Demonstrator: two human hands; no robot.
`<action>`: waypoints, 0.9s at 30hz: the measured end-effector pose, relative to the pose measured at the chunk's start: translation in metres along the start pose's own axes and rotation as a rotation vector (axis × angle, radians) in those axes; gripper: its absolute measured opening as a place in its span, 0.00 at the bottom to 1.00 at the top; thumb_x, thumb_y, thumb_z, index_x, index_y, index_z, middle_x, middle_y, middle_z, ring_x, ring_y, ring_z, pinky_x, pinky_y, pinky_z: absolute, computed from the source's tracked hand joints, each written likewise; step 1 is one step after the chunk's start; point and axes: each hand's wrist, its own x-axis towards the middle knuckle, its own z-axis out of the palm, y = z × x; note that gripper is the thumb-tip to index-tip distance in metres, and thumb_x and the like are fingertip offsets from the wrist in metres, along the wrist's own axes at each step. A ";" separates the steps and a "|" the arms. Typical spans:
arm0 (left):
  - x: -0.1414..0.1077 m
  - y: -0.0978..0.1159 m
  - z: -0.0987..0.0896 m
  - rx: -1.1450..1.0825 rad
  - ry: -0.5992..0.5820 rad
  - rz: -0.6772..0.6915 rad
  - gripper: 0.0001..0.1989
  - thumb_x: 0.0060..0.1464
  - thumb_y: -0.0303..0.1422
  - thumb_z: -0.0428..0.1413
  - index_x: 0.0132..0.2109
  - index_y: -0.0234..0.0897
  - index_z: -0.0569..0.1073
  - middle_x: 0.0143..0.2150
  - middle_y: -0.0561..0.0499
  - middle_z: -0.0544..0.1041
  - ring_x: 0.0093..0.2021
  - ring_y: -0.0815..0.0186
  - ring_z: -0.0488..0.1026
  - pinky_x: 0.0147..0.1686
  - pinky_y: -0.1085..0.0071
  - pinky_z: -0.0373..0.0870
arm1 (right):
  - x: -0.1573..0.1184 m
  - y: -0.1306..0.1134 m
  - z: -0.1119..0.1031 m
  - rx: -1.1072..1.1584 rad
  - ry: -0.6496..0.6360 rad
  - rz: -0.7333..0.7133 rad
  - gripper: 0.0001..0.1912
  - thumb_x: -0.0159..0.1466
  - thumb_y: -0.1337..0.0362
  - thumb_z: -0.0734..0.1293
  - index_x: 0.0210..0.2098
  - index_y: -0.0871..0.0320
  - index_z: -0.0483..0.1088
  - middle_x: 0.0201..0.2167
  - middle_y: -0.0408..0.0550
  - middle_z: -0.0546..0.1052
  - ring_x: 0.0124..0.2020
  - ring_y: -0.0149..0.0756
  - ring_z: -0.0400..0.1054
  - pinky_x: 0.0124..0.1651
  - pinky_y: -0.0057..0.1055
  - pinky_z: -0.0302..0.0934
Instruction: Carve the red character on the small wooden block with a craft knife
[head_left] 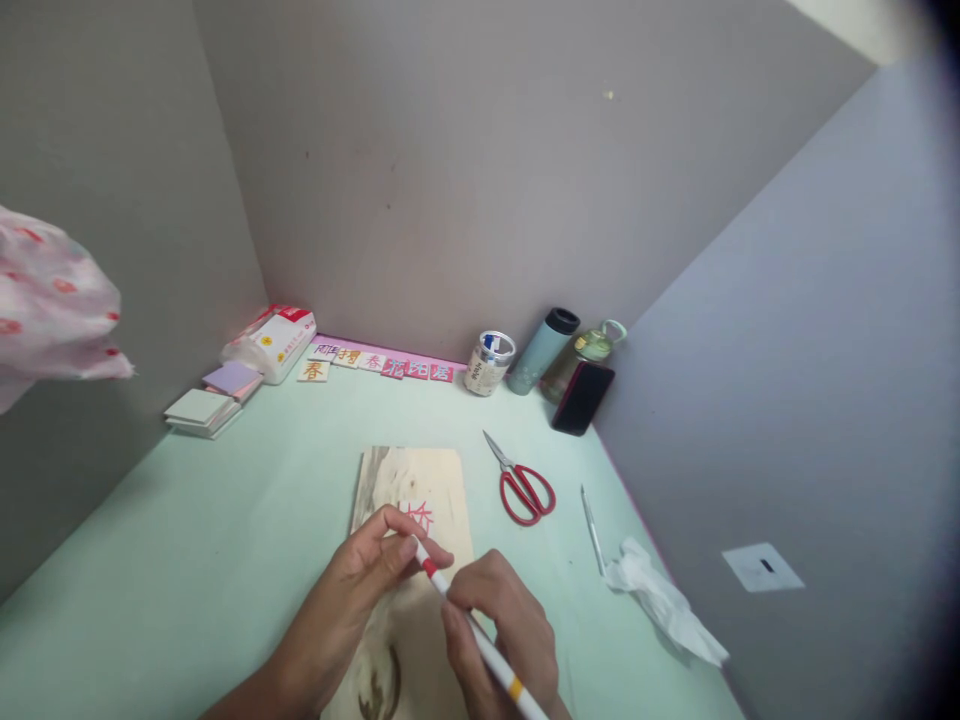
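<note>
My right hand [504, 625] grips a white marker [491, 655] with a red band near its front and a yellow band near its back. The marker slants up and left to my left hand [367, 575], whose thumb and fingers pinch its white cap end [420, 550]. Whether the cap is fully on is not clear. Just beyond my left fingers a small card with a red written character [418, 516] lies on a wooden board [442, 470]; my hand hides part of both.
Red-handled scissors [529, 495], a pen [592, 530] and a crumpled tissue [667, 605] lie to the right. Several character cards [375, 363], a clear jar [487, 370], a teal tumbler [541, 350] and a leaning phone [583, 398] line the back. Stacked cards [201, 410] sit left.
</note>
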 end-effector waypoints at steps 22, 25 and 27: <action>0.022 -0.006 -0.037 -0.039 0.285 0.100 0.31 0.38 0.56 0.69 0.44 0.39 0.76 0.42 0.42 0.83 0.44 0.48 0.80 0.51 0.58 0.72 | 0.087 0.057 -0.007 0.660 -0.100 0.709 0.13 0.56 0.56 0.76 0.35 0.57 0.75 0.26 0.41 0.69 0.30 0.31 0.61 0.35 0.27 0.58; 0.021 -0.008 -0.042 -0.013 0.305 0.068 0.31 0.40 0.57 0.67 0.43 0.38 0.77 0.40 0.43 0.82 0.45 0.50 0.80 0.51 0.60 0.72 | 0.105 0.071 -0.015 0.508 -0.161 0.637 0.18 0.67 0.48 0.65 0.38 0.58 0.72 0.36 0.49 0.75 0.35 0.35 0.69 0.41 0.32 0.64; 0.022 -0.011 -0.043 -0.027 0.308 0.046 0.31 0.39 0.57 0.68 0.43 0.39 0.77 0.39 0.44 0.82 0.45 0.49 0.79 0.50 0.61 0.73 | 0.125 0.088 -0.028 0.221 -0.244 0.590 0.23 0.70 0.44 0.56 0.42 0.57 0.69 0.38 0.51 0.76 0.33 0.36 0.72 0.38 0.34 0.67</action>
